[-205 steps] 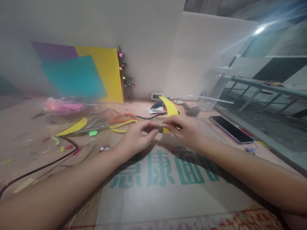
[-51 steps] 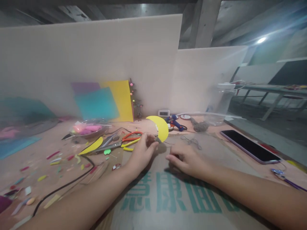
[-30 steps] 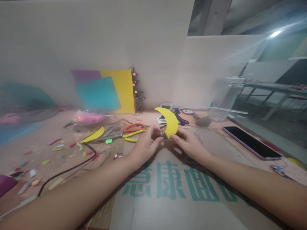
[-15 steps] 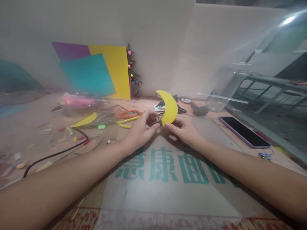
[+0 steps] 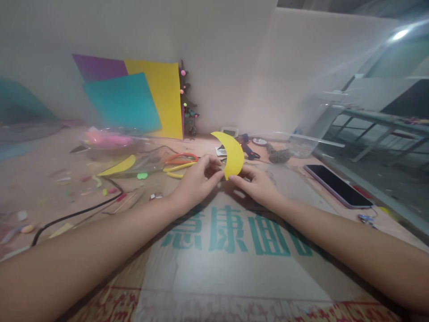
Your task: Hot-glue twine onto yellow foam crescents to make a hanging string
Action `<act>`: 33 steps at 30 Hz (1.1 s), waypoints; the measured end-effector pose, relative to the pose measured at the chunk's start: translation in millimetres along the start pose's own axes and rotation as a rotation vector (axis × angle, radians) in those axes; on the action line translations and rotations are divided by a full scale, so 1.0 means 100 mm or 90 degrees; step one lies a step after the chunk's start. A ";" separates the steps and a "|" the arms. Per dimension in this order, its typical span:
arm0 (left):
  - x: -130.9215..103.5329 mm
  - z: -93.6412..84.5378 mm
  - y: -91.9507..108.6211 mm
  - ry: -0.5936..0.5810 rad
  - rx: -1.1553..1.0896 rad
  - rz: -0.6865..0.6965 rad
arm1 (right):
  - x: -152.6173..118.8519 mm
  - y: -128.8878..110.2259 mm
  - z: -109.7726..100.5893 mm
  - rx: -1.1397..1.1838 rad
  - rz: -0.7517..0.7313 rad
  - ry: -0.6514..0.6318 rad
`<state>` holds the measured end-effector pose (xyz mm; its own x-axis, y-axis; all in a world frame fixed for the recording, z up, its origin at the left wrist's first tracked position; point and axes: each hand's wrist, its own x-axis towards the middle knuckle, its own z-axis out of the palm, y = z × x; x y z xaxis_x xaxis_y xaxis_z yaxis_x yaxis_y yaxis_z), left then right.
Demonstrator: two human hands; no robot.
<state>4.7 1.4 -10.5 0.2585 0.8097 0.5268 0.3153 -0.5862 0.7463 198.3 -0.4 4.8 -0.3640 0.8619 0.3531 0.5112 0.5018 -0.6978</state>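
Observation:
A yellow paper crescent stands nearly upright between my two hands above the table, its lower point at my fingertips. My right hand pinches the crescent near its lower end, thumb in front and fingers behind. My left hand is curled at the other side, thumb and fingertips closing at the same lower tip; whatever lies behind its thumb is hidden. Just beyond my left hand lie orange-handled scissors and a yellow-handled tool. A dark glue gun is partly covered by the crescent.
A phone lies at the right edge. Coloured sheets lean on the wall. Another yellow cutout, a black cable and small scraps cover the left side. A printed translucent sheet lies under my arms.
The crescent has shifted slightly left and down and turned a little. The dark piece seen at its lower tip no longer shows. Both hands stay nearly in place.

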 end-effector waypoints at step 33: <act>0.04 -0.04 0.08 -0.029 0.075 -0.070 | -0.02 -0.04 0.02 -0.011 0.000 0.015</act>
<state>5.0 -0.1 -1.0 0.2572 0.8685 0.4238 0.4486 -0.4957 0.7437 195.4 -4.6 5.1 -0.3461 0.8632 0.3676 0.5240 0.5029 -0.6874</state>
